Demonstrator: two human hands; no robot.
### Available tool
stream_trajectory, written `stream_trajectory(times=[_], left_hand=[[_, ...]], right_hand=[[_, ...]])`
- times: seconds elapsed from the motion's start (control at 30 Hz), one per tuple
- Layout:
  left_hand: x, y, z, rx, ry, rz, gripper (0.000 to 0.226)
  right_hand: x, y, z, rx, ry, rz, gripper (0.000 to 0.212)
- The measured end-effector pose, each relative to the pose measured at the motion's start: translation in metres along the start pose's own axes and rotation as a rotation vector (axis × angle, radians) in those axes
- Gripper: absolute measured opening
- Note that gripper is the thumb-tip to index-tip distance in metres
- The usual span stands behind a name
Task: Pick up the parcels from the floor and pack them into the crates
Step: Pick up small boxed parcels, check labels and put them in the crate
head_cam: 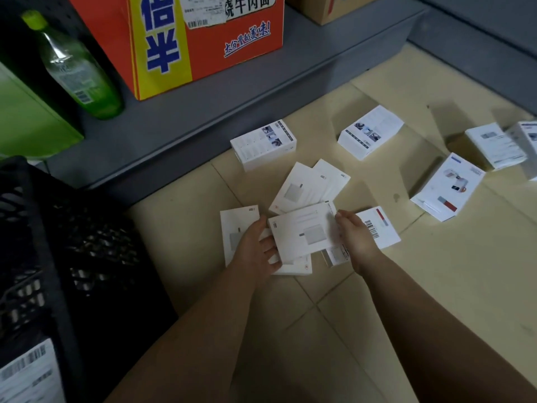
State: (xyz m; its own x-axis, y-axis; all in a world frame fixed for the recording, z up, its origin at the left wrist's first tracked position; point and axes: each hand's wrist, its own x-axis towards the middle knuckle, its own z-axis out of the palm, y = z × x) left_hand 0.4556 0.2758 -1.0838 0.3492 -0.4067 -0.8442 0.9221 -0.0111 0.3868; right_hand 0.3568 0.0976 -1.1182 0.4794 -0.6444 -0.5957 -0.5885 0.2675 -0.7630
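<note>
Several white parcels lie on the beige tiled floor. Both hands hold one flat white box (305, 232) just above a small pile: my left hand (255, 248) grips its left edge, my right hand (353, 237) its right edge. Beneath it sit more flat boxes, one at the left (236, 225), one underneath (296, 267) and two overlapping behind (308, 187). A barcode-labelled box (380, 228) lies right of my right hand. A black lattice crate (72, 242) stands at the left.
Thicker white boxes lie farther off: one by the shelf base (263, 145), one behind (370, 132), another to the right (447, 186), more at the far right (497, 145). A grey shelf (232, 91) carries an orange carton (180, 39) and a green bottle (78, 68).
</note>
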Motion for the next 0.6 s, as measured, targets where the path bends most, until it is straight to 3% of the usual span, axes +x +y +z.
stream_trajectory(times=[0.2, 0.37, 0.47, 0.6], left_hand=[[-0.025, 0.032, -0.002, 0.091, 0.047, 0.129, 0.026], [-0.088, 0.093, -0.008, 0.214, -0.008, 0.382, 0.04], [-0.139, 0.129, -0.034, 0.193, -0.082, 0.537, 0.05], [-0.208, 0.169, -0.09, 0.155, -0.044, 0.679, 0.058]], right_hand=[[-0.024, -0.023, 0.011, 0.114, -0.022, -0.155, 0.049], [-0.073, -0.085, 0.038, 0.2, -0.078, -0.41, 0.049], [-0.11, -0.127, 0.066, 0.203, -0.102, -0.525, 0.052], [-0.162, -0.183, 0.122, 0.226, -0.223, -0.647, 0.046]])
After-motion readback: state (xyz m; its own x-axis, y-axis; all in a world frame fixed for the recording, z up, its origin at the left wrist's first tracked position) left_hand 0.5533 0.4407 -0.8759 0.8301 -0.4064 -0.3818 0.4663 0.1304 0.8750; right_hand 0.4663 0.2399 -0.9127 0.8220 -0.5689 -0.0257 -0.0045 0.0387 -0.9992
